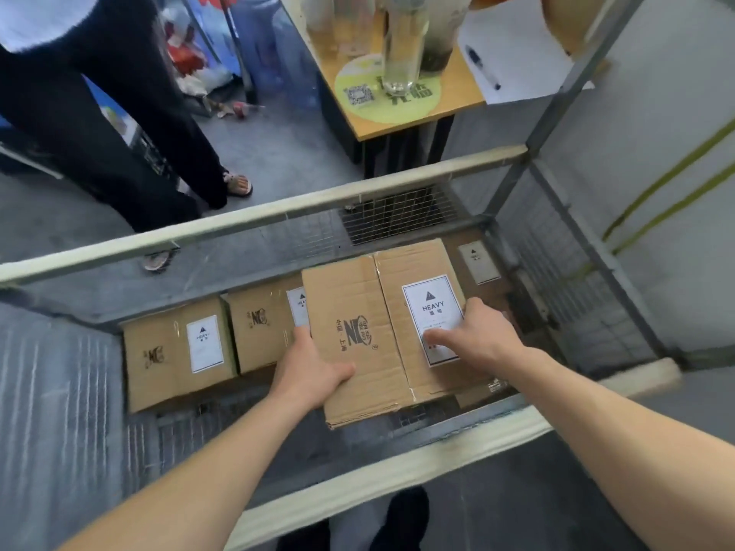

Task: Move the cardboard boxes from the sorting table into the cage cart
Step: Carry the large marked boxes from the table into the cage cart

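I hold a brown cardboard box (pixel 358 312) with a white HEAVY label inside the wire cage cart (pixel 262 216), above the boxes on its floor. My left hand (pixel 310 367) grips the box's near left edge, thumb on top. My right hand (pixel 469 332) lies on the label at the box's right side, fingers curled over it. Below, two labelled boxes stand at the left (pixel 175 351) and the middle (pixel 262 328), and part of another box (pixel 477 260) shows at the far right.
A person in dark trousers and sandals (pixel 119 125) stands beyond the cart's far rail. A wooden table (pixel 461 97) with a glass bottle (pixel 403 41), cups, paper and a pen stands behind the cart. The cart's mesh walls enclose all sides; a grey wall is at the right.
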Demonstrator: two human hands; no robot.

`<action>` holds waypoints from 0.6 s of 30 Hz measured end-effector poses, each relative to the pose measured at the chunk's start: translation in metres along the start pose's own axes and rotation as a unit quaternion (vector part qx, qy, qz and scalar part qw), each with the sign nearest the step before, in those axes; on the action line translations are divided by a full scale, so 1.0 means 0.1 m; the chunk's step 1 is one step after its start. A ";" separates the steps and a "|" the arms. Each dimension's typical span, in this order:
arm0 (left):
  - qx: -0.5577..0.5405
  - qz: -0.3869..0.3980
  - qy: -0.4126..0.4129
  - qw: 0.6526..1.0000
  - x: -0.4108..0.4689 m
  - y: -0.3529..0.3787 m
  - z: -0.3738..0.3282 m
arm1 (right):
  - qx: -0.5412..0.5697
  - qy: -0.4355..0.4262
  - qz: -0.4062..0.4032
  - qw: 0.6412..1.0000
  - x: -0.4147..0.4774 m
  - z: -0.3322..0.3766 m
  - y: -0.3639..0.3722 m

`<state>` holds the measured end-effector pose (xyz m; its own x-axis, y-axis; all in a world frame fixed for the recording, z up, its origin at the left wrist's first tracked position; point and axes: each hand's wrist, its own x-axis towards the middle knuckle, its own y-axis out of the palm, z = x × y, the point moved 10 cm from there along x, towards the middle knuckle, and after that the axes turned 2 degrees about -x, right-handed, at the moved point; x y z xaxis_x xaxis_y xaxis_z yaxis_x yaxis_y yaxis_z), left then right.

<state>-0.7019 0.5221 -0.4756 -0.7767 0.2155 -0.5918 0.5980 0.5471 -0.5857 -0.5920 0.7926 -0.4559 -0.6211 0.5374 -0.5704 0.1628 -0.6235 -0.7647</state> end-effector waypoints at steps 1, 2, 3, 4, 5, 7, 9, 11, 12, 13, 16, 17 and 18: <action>0.007 0.003 -0.008 1.000 0.06 0.08 0.13 | -0.006 0.004 0.009 1.000 0.07 -0.03 0.15; 0.013 0.007 -0.017 1.000 0.12 0.16 0.26 | -0.012 0.007 0.016 1.000 0.13 -0.05 0.29; 0.015 0.010 -0.024 1.000 0.18 0.23 0.38 | -0.018 0.010 0.023 1.000 0.20 -0.08 0.43; 0.015 0.015 -0.031 0.999 0.23 0.31 0.49 | -0.023 0.011 0.029 0.999 0.25 -0.11 0.56; 0.014 0.021 -0.038 0.999 0.28 0.38 0.60 | -0.028 0.012 0.035 0.999 0.31 -0.13 0.69; 0.011 0.030 -0.048 0.998 0.37 0.50 0.78 | -0.032 0.016 0.047 0.998 0.39 -0.19 0.91; 0.011 0.037 -0.056 0.998 0.44 0.61 0.93 | -0.031 0.022 0.055 0.998 0.45 -0.24 1.08; 0.012 0.048 -0.065 0.997 0.49 0.69 1.05 | -0.033 0.030 0.067 0.997 0.49 -0.29 1.23; 0.015 0.053 -0.068 0.996 0.51 0.73 1.10 | -0.037 0.034 0.072 0.996 0.51 -0.31 1.29; 0.016 0.058 -0.069 0.996 0.53 0.76 1.14 | -0.041 0.036 0.077 0.996 0.53 -0.33 1.35; 0.009 0.069 -0.072 0.995 0.60 0.83 1.22 | -0.054 0.037 0.088 0.994 0.60 -0.36 1.49; 0.008 0.071 -0.072 0.995 0.62 0.85 1.24 | -0.059 0.036 0.090 0.994 0.63 -0.36 1.52; 0.005 0.073 -0.072 0.995 0.66 0.86 1.25 | -0.064 0.035 0.091 0.993 0.66 -0.35 1.53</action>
<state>-0.6774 0.4820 -0.6343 -0.6454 0.1730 -0.7440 0.7050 0.5097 -0.4931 -0.5814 0.7526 -0.6215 -0.5190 0.4628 -0.7187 0.3660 -0.6394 -0.6761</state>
